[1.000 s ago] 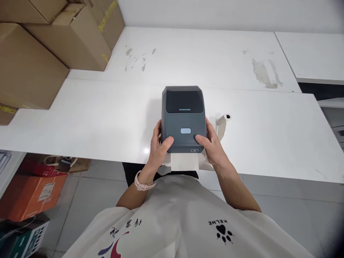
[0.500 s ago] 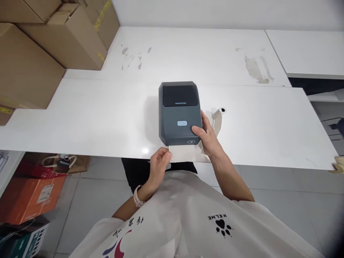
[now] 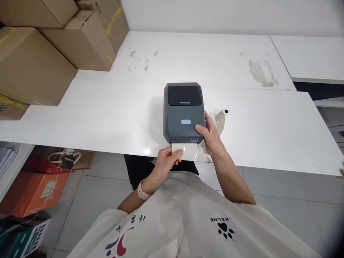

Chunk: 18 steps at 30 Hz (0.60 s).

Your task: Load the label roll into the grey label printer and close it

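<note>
A dark grey label printer point(image 3: 184, 111) stands near the front edge of the white table point(image 3: 94, 118). A strip of white label paper point(image 3: 188, 152) sticks out of its front slot. My left hand point(image 3: 166, 161) pinches the left part of that paper between thumb and fingers. My right hand point(image 3: 211, 136) grips the printer's right front corner, thumb pressed on its top. A pale watch band sits on my left wrist.
A small paper roll point(image 3: 222, 116) with a loose tail lies just right of the printer. Stacked cardboard boxes point(image 3: 53, 46) fill the table's far left. Under the table at left are an orange box point(image 3: 34, 191) and a brown bag point(image 3: 70, 159). A second white table point(image 3: 309, 57) stands at the right.
My left hand left the printer's left side, dropped to the paper at the slot and closed on it. My right hand stayed on the printer's right corner.
</note>
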Each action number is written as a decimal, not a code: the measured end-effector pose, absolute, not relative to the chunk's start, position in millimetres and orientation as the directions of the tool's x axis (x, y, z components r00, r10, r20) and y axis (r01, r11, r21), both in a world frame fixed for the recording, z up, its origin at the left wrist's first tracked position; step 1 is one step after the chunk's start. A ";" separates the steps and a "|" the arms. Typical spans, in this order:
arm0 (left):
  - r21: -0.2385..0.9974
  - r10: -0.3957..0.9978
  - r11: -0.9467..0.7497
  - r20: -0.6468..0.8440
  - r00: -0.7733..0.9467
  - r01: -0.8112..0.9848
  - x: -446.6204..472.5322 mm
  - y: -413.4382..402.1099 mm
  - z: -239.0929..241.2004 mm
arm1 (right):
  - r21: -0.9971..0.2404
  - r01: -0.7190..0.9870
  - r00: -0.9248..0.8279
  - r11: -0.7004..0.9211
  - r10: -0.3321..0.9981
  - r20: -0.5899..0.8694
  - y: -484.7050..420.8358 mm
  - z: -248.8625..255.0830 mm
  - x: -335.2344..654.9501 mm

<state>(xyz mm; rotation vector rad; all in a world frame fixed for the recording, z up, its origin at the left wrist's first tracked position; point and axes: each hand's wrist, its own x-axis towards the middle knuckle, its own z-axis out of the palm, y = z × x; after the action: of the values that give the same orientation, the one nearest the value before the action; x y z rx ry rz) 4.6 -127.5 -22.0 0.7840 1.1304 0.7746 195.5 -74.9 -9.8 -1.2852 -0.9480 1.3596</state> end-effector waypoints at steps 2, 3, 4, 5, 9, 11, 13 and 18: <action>0.875 0.867 0.472 -0.439 0.234 -0.106 3.7 -127.2 -20.9 | -0.969 -0.154 0.065 -0.195 0.976 -0.207 -75.0 -9.4 194.9; 0.888 0.876 0.451 -0.423 0.232 -0.087 3.3 -126.5 -21.1 | -0.967 -0.161 0.065 -0.196 0.976 -0.208 -75.0 -9.6 194.8; 0.898 0.882 0.435 -0.410 0.230 -0.067 3.1 -125.6 -22.2 | -0.966 -0.168 0.064 -0.197 0.976 -0.210 -75.0 -9.9 194.8; 0.903 0.885 0.427 -0.406 0.229 -0.049 2.9 -124.5 -23.9 | -0.965 -0.173 0.064 -0.198 0.975 -0.212 -74.9 -10.2 195.0; 0.907 0.879 0.422 -0.406 0.249 -0.011 1.7 -122.2 -34.2 | -0.970 -0.141 0.070 -0.200 0.975 -0.212 -72.1 -7.8 196.2; 0.922 0.884 0.386 -0.373 0.281 0.009 -1.1 -123.6 -37.8 | -0.984 -0.066 0.087 -0.167 0.981 -0.173 -68.5 -2.6 196.3; 0.946 0.910 0.324 -0.317 0.268 0.018 -6.0 -126.0 -39.0 | -0.993 0.037 0.098 -0.116 0.989 -0.112 -64.0 4.3 195.6; 0.997 0.993 0.066 -0.063 -0.098 0.028 -19.7 -123.1 -35.8 | -0.988 0.124 0.039 -0.091 0.995 -0.087 -53.0 17.6 191.6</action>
<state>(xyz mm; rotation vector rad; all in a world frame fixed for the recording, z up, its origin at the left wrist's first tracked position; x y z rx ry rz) -19.7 -123.1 -35.8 1.1360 1.3333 1.2166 191.6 -53.0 17.6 -1.3847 -1.2329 1.1878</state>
